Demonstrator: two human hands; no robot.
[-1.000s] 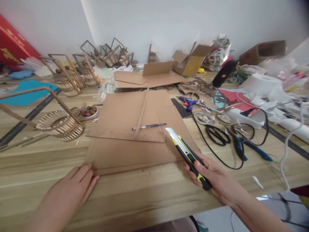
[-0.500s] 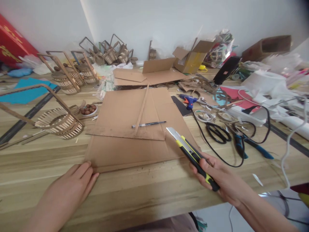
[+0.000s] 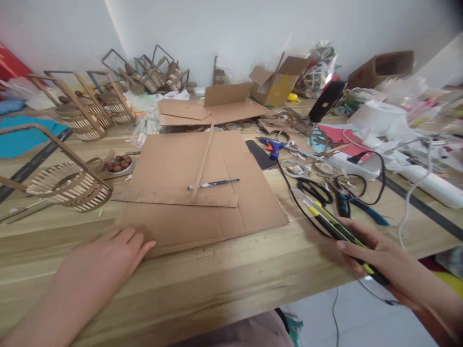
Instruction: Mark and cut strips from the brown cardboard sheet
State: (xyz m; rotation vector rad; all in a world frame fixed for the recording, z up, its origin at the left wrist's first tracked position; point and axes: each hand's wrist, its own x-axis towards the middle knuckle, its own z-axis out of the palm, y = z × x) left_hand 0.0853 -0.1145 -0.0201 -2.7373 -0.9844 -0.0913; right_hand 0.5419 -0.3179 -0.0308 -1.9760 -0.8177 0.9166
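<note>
My right hand (image 3: 372, 250) is wrapped around a black and yellow utility knife (image 3: 336, 229). The blade is out and points up and left, over the table just right of the cardboard. My left hand (image 3: 108, 260) lies on the near left corner of a large cardboard sheet (image 3: 260, 212), fingers loosely laid and thumb apart; the undersides of the fingers are hidden. A smaller cardboard piece (image 3: 166, 164) rests on that sheet. On it are a narrow cardboard strip (image 3: 203, 161) and a pen (image 3: 213, 184) lying across the strip's near end.
Right of the cardboard lie a blue glue gun (image 3: 273, 147), black scissors (image 3: 314, 189) and blue-handled pliers (image 3: 365, 209). A slatted basket (image 3: 72, 190) and a bowl of brown nuts (image 3: 119, 165) stand on the left. Behind are more baskets (image 3: 81, 120) and an open box (image 3: 277, 84).
My right hand has carried the utility knife right, away from above the cardboard's edge. My left hand has slid slightly further onto the corner. The whole view has shifted a little.
</note>
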